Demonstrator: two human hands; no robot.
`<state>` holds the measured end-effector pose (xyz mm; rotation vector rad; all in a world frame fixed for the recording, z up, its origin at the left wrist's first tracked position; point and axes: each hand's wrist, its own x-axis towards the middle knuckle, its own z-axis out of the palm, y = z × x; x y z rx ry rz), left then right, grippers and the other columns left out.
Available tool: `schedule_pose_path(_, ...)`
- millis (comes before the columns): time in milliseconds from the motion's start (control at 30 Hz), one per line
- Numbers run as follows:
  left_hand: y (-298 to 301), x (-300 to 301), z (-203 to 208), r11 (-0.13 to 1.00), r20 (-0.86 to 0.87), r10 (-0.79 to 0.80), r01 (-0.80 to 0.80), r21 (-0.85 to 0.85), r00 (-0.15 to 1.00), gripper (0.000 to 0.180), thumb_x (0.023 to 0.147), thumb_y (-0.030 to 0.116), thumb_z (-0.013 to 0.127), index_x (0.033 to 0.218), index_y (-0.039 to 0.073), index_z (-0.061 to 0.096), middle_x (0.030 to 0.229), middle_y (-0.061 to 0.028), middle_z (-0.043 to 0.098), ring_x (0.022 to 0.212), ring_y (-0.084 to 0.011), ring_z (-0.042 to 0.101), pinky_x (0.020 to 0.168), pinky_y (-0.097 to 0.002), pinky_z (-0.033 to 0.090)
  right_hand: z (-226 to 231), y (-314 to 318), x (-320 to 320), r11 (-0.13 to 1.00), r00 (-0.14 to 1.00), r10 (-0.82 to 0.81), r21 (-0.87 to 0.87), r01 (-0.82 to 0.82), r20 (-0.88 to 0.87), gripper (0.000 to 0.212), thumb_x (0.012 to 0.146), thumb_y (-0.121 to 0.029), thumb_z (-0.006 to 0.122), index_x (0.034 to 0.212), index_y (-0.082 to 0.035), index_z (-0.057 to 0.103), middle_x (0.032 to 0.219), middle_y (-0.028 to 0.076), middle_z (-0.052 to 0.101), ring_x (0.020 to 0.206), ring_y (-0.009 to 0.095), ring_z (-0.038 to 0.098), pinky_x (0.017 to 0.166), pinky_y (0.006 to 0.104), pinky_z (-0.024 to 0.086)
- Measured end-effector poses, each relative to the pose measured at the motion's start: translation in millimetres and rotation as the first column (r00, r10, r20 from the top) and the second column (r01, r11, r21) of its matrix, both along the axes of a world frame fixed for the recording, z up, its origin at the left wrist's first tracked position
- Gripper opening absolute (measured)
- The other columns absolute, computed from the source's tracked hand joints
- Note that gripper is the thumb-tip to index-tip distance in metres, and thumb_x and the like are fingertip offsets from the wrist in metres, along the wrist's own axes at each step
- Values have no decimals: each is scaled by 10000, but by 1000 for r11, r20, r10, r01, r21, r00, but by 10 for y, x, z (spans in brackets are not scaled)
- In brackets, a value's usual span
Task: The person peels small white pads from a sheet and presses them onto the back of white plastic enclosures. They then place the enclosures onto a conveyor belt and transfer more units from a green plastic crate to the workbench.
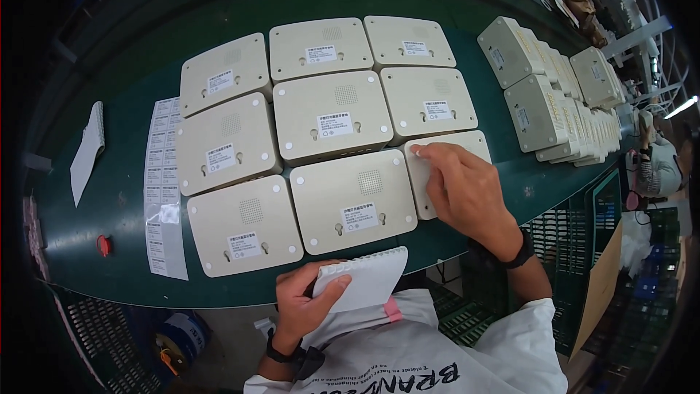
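My left hand [310, 303] grips a white sheet of round stick-on pads [368, 281], pads lined along its upper edge, in front of the table. My right hand [467, 190] is closed, its fingertips at the upper left corner of the near right cream plastic box [417, 182]. A small round white pad [415, 149] shows at the fingertips; the hand hides much of that box. Beside it lies the near middle cream box [332, 201], with a dotted grille, two keyhole slots, a printed label and white pads at its corners.
More cream boxes [350, 95] lie in close rows. To their left are a label sheet [162, 226], another white pad sheet [89, 149] and a red round object [105, 246]. Stacked cream boxes [536, 113] stand at the right; a person [660, 164] is beyond. Green crates [558, 241] flank me.
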<state>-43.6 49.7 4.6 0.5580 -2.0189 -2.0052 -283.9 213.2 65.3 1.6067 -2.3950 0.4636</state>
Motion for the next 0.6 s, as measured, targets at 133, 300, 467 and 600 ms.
schedule_pose_path(133, -2, -1, 1, 1000, -6, 2, -2, 4, 1000, 221, 831, 24, 773, 1020, -67, 703, 858, -121, 741, 750, -105, 688, 665, -233, 533, 96, 87, 63, 989, 921, -12, -131, 69, 388, 215, 823, 40, 651, 1029, 8, 597, 1188, 167, 665, 929, 309, 666, 765, 363, 548)
schedule_pose_path(300, -5, -3, 1, 1000, -10, -1, 1, -1, 1000, 216, 830, 23, 771, 1014, -69, 703, 855, -118, 738, 746, -102, 681, 665, -235, 532, 212, 262, 223, 995, 872, 71, -96, -28, 483, 122, 868, 32, 640, 965, 6, 570, 1255, 185, 612, 949, 323, 603, 818, 360, 504)
schedule_pose_path(467, -3, -9, 3, 1000, -11, 0, 0, -12, 1000, 213, 829, 21, 770, 1009, -69, 703, 853, -116, 736, 742, -101, 678, 660, -234, 529, 111, 287, 224, 999, 873, 33, -53, -8, 486, 118, 874, 40, 636, 966, 12, 567, 1284, 183, 576, 945, 318, 559, 853, 369, 470)
schedule_pose_path(600, -2, -5, 6, 1000, -8, 0, 0, -8, 1000, 215, 826, 20, 770, 1010, -69, 704, 854, -118, 737, 741, -104, 680, 659, -234, 529, 94, 265, 247, 999, 882, 7, -33, 10, 471, 106, 880, 51, 626, 958, 17, 563, 1291, 175, 566, 942, 315, 550, 859, 367, 458)
